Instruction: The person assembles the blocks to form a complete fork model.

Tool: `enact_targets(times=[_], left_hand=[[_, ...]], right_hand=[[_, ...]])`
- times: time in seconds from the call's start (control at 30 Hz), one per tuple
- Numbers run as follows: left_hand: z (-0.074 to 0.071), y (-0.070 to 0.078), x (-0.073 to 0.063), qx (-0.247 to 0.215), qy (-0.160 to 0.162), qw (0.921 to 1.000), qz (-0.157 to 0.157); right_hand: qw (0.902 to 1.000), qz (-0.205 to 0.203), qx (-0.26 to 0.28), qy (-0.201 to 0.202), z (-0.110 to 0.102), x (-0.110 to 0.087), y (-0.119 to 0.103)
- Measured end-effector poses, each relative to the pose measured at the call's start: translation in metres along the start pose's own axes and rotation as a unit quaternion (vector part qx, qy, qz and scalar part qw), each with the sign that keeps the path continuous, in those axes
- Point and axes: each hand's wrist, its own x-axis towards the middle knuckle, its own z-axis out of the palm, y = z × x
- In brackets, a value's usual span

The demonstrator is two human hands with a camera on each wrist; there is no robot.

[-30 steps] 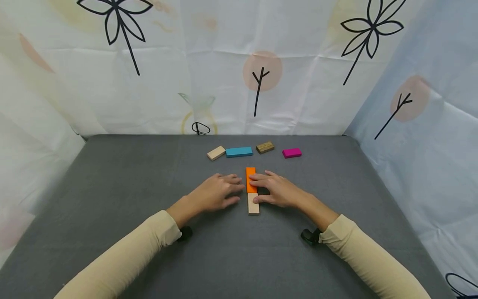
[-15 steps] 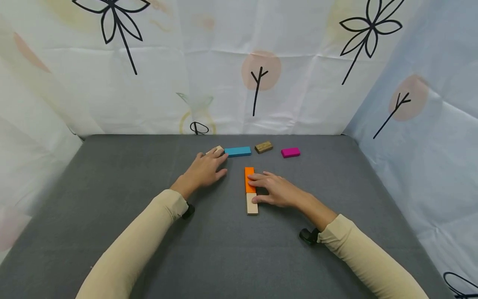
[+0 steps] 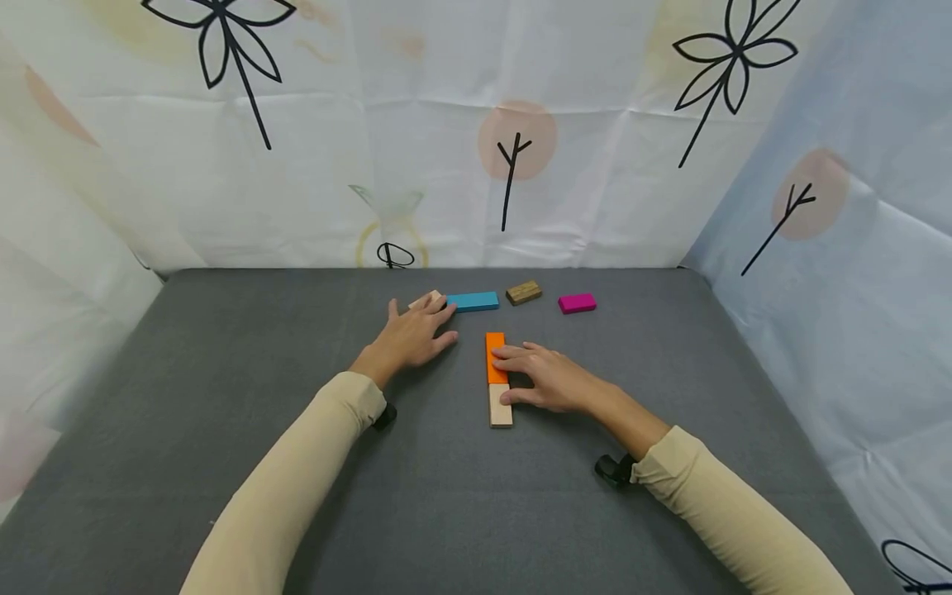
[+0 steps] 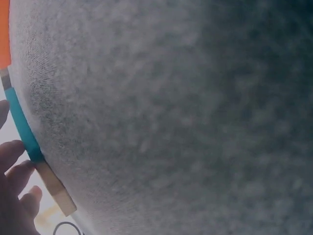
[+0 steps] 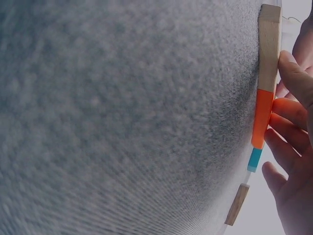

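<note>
In the head view, an orange block (image 3: 495, 340) and a pale wooden block (image 3: 500, 415) lie end to end in a line. My right hand (image 3: 546, 380) rests on them, fingertips on the orange one and thumb on the wooden one; the right wrist view shows these fingers extended. Farther back, my left hand (image 3: 407, 335) reaches with spread fingers over a second pale wooden block (image 3: 435, 295), partly hidden beneath them. Its fingertips meet the left end of a blue block (image 3: 476, 302), and in the left wrist view they lie along the blue and wooden blocks.
A brown wooden block (image 3: 524, 292) and a magenta block (image 3: 577, 303) lie to the right of the blue one, near the back of the grey table (image 3: 640, 322). A printed white curtain (image 3: 446, 149) rises behind the table and along its sides.
My left hand has moved from beside the orange block, away and to the left, onto the far wooden and blue blocks. The right hand has stayed on its two blocks.
</note>
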Motion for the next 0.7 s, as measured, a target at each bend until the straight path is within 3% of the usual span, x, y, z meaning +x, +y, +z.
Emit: enact_targets(times=[0.7], left_hand=[[0.0006,0.006,0.0061,0.004,-0.016,0.9999,0.004]], right_hand=[[1.0,-0.005,-0.006,0.005,-0.0009,0.0009,0.0]])
